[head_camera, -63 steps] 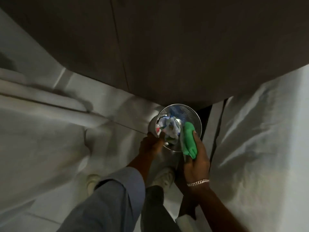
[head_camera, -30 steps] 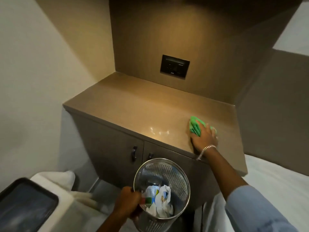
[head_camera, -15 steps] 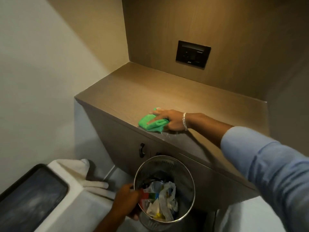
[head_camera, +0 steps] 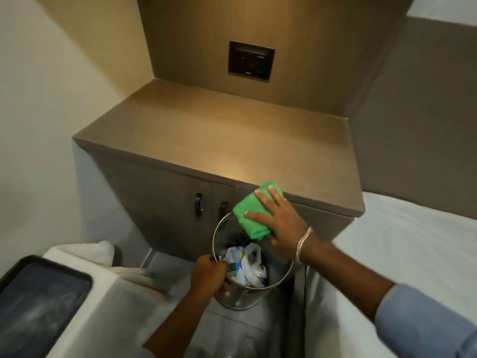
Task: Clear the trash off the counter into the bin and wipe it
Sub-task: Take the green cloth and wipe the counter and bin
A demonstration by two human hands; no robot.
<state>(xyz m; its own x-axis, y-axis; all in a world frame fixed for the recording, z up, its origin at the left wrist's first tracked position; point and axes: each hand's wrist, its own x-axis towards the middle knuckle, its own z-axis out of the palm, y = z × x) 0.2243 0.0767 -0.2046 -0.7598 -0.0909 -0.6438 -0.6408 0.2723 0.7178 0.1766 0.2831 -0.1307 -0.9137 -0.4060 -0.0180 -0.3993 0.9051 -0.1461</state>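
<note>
A brown wooden counter (head_camera: 219, 135) tops a cabinet in a wall niche; nothing lies on its surface. My right hand (head_camera: 281, 223) presses a folded green cloth (head_camera: 253, 213) at the counter's front edge, the cloth hanging partly over the edge above the bin. My left hand (head_camera: 209, 275) grips the near left rim of a round perforated metal bin (head_camera: 284, 277), held just below the counter front. Crumpled white and coloured trash (head_camera: 247, 264) fills the bin's bottom.
The cabinet front has two dark door handles (head_camera: 198, 204). A black switch panel (head_camera: 251, 60) is set in the back wall. White bedding (head_camera: 400, 254) lies to the right. At lower left are a dark tray (head_camera: 38, 301) and white towels (head_camera: 85, 254).
My right hand slid the green cloth from the counter's left front to the front edge, right above the bin. The left hand still holds the bin, now closer under the edge.
</note>
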